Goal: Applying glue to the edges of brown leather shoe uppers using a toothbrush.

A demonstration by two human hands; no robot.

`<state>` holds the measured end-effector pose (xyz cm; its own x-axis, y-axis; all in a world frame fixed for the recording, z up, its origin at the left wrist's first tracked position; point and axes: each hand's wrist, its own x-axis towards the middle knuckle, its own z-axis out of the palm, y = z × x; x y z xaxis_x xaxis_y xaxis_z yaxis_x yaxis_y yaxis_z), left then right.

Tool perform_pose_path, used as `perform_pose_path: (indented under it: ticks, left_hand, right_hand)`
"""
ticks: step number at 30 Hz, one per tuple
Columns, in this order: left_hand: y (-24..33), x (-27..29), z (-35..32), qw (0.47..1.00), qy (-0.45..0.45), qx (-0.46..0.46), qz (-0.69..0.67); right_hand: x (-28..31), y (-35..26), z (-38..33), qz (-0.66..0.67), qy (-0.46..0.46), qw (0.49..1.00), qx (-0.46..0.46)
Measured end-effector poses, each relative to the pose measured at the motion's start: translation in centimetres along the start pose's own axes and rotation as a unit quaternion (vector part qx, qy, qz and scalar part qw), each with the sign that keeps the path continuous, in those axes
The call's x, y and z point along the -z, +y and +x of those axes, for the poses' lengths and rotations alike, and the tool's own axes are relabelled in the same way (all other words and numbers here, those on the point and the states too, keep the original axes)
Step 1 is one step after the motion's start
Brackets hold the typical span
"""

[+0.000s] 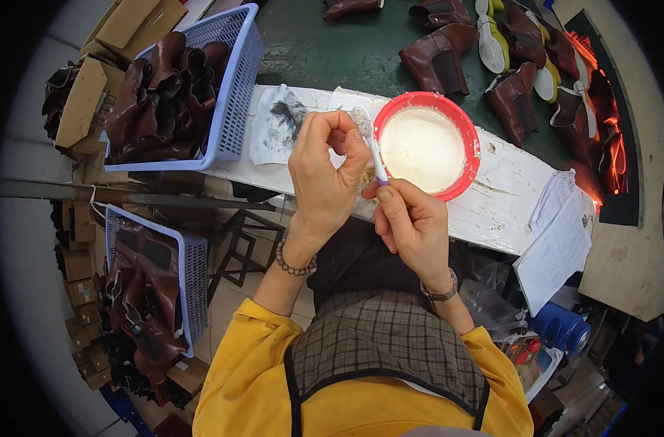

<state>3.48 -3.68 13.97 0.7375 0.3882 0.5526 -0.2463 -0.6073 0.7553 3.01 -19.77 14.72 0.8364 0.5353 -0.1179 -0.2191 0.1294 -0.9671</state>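
A: Brush (370, 142)?
B: Pinched in right hand (412, 222), bristles up at left hand (324, 175) fingertips, beside red bowl (426, 146).
A: Left hand?
B: Curled, fingers closed on bristle tip.

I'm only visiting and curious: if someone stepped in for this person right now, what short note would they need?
Right hand: holds a white brush by its handle, bristles up.
Left hand: fingertips pinch at the brush's bristle end.
Red bowl of whitish paste sits just beyond the hands on the white board.
Brown leather pieces fill two blue baskets at left; brown boots lie beyond the bowl.
No piece is in hand.
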Motion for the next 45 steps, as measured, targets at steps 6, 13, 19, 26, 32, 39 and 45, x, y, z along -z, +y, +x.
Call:
perform_pose_path:
  ticks: [6,13,19,26,32,39,45]
  left_hand:
    - [-2.8,0.4,0.5,0.992,0.033,-0.086,0.08]
    - [-3.0,4.9,1.1,0.998,0.038,0.051,-0.004]
    - [-0.4,1.7,-1.1,0.957,-0.066,0.22,-0.18]
    - [-1.3,1.1,-0.9,0.897,-0.099,0.299,-0.309]
    - [-2.6,0.7,-0.7,0.83,-0.095,0.381,-0.396]
    - [-4.9,4.0,-1.2,0.852,-0.144,0.341,-0.37]
    - [-4.5,2.3,0.0,0.867,-0.144,0.308,-0.364]
  right_hand:
    - [0.0,0.1,0.1,-0.045,0.029,0.998,0.016]
    - [1.5,0.2,0.1,0.011,0.047,0.998,-0.027]
    - [0.2,0.6,0.2,-0.03,0.056,0.998,-0.009]
    - [-0.2,1.3,0.7,-0.191,0.112,0.971,0.088]
    - [-0.2,1.4,0.8,-0.358,0.157,0.893,0.221]
    - [-1.0,2.0,-0.1,-0.351,0.094,0.897,0.252]
    - [-0.5,3.0,0.3,-0.402,0.123,0.866,0.269]
